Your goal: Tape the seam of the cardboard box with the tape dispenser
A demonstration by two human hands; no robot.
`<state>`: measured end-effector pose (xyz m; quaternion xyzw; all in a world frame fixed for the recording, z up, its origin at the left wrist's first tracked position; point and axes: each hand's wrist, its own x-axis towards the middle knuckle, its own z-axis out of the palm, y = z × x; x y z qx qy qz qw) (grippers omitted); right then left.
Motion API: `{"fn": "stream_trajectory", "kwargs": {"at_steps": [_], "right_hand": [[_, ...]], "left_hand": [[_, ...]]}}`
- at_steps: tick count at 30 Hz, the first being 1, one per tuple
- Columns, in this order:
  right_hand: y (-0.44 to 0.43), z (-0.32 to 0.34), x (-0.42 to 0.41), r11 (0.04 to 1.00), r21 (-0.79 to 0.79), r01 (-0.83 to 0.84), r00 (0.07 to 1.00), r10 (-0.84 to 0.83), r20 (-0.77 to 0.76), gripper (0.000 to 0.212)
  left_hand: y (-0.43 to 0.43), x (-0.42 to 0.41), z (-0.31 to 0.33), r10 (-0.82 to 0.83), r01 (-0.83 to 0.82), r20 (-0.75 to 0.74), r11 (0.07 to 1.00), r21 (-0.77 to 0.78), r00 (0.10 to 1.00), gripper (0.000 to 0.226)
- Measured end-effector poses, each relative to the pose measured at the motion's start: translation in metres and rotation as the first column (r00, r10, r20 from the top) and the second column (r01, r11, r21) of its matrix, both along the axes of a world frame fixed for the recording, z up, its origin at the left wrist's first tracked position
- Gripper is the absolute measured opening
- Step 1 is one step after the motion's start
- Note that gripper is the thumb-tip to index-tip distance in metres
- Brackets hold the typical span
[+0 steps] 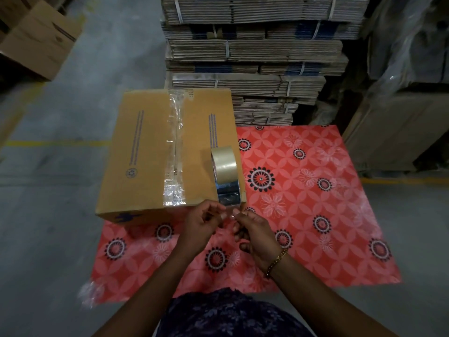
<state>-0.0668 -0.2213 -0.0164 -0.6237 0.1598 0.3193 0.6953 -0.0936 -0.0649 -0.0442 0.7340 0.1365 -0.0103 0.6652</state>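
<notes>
A brown cardboard box [143, 152] lies on a red patterned mat, flaps closed. Clear tape [173, 152] runs wrinkled along its centre seam from the far edge to the near edge. A roll of clear tape [223, 161] stands on edge on the box's right side, with a free strip [229, 193] pulled from it toward me. Both hands pinch the end of that strip just past the box's near right corner: my left hand [201, 222] on the left, my right hand [255, 233] on the right. No dispenser frame is visible.
The red flowered mat [311, 195] covers the concrete floor to the right of the box. Bundled stacks of flat cardboard [255, 52] rise just behind. Other cartons [36, 42] stand at the far left, wrapped goods [408, 57] at the right.
</notes>
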Motion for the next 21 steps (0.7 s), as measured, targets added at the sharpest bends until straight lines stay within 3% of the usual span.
{"fn": "stream_trajectory", "kwargs": {"at_steps": [3, 7, 9, 10, 13, 14, 17, 21], "right_hand": [[-0.001, 0.001, 0.0, 1.0, 0.025, 0.002, 1.0, -0.002, -0.016, 0.022], [-0.003, 0.001, 0.004, 0.992, 0.123, -0.005, 0.994, 0.018, -0.105, 0.069], [-0.01, 0.0, 0.009, 0.987, 0.158, 0.03, 0.993, -0.011, -0.117, 0.08], [-0.015, -0.002, 0.011, 0.994, 0.108, 0.034, 0.998, -0.028, -0.061, 0.072], [-0.031, -0.011, 0.015, 0.977, -0.21, 0.016, 0.959, 0.044, 0.279, 0.015], [-0.036, -0.016, 0.016, 0.961, -0.277, 0.004, 0.923, 0.103, 0.37, 0.009], [-0.039, -0.022, 0.02, 0.934, -0.349, -0.075, 0.835, 0.25, 0.49, 0.029], [-0.032, -0.024, 0.024, 0.926, -0.349, -0.147, 0.768, 0.329, 0.55, 0.032]], "left_hand": [[-0.001, 0.001, -0.002, 0.05, -0.051, -0.02, 0.998, -0.031, 0.999, 0.015], [-0.004, 0.001, -0.004, 0.138, -0.141, -0.052, 0.988, -0.06, 0.989, 0.015], [-0.002, 0.0, -0.004, 0.164, -0.17, -0.072, 0.982, -0.085, 0.984, 0.016], [0.0, -0.001, -0.004, 0.151, -0.159, -0.08, 0.982, -0.097, 0.985, 0.015], [0.002, -0.003, -0.002, 0.111, -0.122, -0.085, 0.983, -0.137, 0.99, 0.016], [0.001, -0.003, -0.001, 0.115, -0.127, -0.085, 0.98, -0.151, 0.99, 0.016], [-0.003, -0.002, 0.002, 0.14, -0.155, -0.093, 0.972, -0.177, 0.986, 0.014], [-0.005, -0.002, 0.002, 0.166, -0.186, -0.115, 0.964, -0.193, 0.979, 0.008]]}}
